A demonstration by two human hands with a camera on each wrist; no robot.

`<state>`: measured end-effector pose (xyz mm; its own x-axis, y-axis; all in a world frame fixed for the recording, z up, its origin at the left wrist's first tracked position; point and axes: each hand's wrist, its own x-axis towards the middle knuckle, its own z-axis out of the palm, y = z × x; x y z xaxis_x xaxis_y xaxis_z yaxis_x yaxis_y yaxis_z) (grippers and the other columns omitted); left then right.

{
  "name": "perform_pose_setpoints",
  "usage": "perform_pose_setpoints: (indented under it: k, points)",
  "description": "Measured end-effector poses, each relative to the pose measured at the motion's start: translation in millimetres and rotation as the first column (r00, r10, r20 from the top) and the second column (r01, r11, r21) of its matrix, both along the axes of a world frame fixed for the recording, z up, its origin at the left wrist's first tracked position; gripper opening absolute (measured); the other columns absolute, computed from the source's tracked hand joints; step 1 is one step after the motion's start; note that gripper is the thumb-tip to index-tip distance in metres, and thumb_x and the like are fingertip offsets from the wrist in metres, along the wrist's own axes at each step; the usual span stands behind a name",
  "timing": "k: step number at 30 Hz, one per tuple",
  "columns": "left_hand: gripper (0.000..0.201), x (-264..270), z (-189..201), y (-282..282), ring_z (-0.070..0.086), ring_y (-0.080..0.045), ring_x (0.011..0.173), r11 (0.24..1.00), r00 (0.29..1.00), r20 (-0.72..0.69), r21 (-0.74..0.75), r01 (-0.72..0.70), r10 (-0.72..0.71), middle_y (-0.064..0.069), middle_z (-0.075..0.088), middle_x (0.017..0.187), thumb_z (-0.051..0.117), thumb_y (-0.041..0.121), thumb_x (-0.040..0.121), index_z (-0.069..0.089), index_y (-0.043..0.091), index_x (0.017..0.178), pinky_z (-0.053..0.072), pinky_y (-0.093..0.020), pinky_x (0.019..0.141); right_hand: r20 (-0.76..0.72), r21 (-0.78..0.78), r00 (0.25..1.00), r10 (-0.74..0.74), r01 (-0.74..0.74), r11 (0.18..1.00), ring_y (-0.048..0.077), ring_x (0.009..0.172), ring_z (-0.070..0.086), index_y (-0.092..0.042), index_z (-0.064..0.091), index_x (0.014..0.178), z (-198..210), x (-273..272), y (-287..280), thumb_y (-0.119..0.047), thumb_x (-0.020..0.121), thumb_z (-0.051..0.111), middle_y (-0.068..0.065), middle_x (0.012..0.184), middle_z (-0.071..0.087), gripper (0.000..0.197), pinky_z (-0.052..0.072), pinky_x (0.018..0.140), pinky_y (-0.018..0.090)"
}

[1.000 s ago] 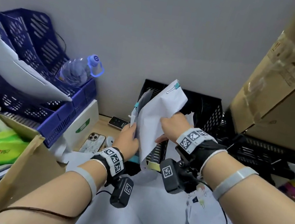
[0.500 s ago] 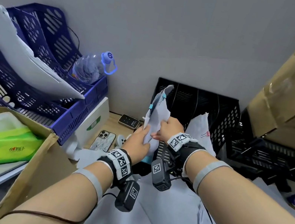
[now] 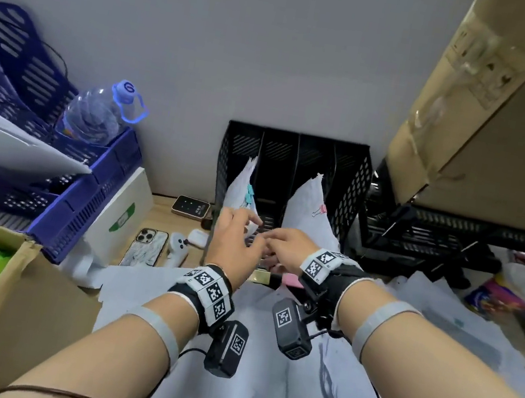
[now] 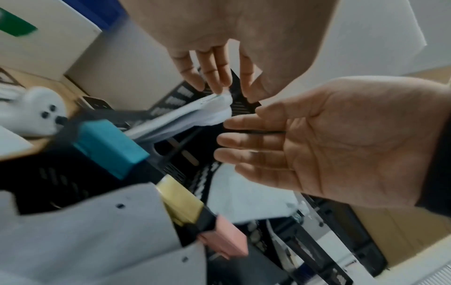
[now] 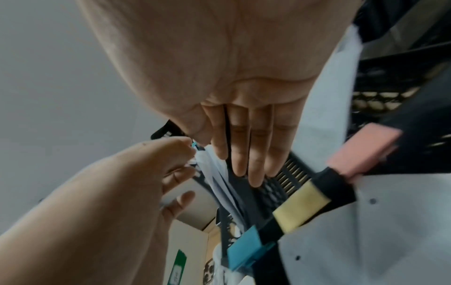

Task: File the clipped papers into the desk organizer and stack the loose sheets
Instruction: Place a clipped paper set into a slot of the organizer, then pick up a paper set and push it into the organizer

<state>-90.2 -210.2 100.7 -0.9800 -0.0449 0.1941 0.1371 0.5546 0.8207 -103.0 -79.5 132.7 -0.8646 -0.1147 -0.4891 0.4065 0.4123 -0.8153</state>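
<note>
The black desk organizer stands against the wall. A paper bundle with a teal clip leans in its left slot, and another with a pink clip leans in a slot further right. My left hand is in front of the left slot, fingers straight, with the fingertips touching that bundle's lower corner. My right hand hovers beside it, palm open and holding nothing. Loose sheets cover the desk under my wrists.
Blue stacked trays with paper and a water bottle stand at left, with a white box, phone and white controller nearby. A big cardboard box leans over a black tray at right.
The teal-clipped bundle that both hands held up has gone down into the organizer's left slot. Both hands have loosened their hold and dropped low in front of it.
</note>
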Motion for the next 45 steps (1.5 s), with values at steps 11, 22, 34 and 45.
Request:
perform_pose_setpoints:
  k: [11,22,34,45]
  points:
    - [0.026,58.6,-60.4,194.2,0.068,-0.019,0.101,0.798,0.643,0.567,0.045,0.601,-0.515,-0.003,0.07,0.113,0.066,0.025,0.087,0.064,0.027,0.113,0.055,-0.037,0.094,0.209,0.316,0.897,-0.39,0.316,0.895,0.022,0.076,0.056,-0.017,0.066,0.092,-67.3,133.6,237.3,-0.007,0.091,0.049,0.002,0.081,0.059,0.019,0.047,0.054,0.022]
    - [0.052,108.7,-121.3,285.6,0.053,-0.032,0.12,0.649,0.678,0.724,-0.455,0.61,-0.13,-0.012,0.053,0.129,0.07,0.031,0.083,0.049,0.018,0.129,0.047,-0.04,0.101,0.378,0.497,0.837,-0.395,0.177,0.849,0.029,0.124,0.052,-0.015,0.038,0.141,-154.6,233.8,363.2,-0.038,0.075,0.062,0.01,0.14,0.047,0.074,0.044,0.099,0.032]
    - [0.053,129.7,-131.2,310.9,0.055,-0.026,0.113,0.709,0.757,0.647,-0.49,0.507,-0.094,-0.001,0.055,0.118,0.074,0.049,0.073,0.057,0.032,0.121,0.051,-0.043,0.092,0.217,0.545,0.957,-0.191,0.043,0.837,0.028,0.137,0.038,-0.022,0.031,0.149,-161.5,235.2,387.9,-0.035,0.082,0.059,0.008,0.15,0.03,0.073,0.036,0.112,0.034]
    - [0.014,127.9,-105.1,285.5,0.061,-0.02,0.076,0.938,0.713,0.612,0.176,0.298,-0.341,-0.008,0.066,0.079,0.066,0.027,0.088,0.064,0.016,0.079,0.046,-0.033,0.078,0.006,0.492,0.912,-0.411,0.355,0.795,0.035,0.129,0.043,-0.016,0.03,0.145,-130.1,201.9,399.9,-0.038,0.074,0.074,0.014,0.14,0.041,0.086,0.041,0.107,0.045]
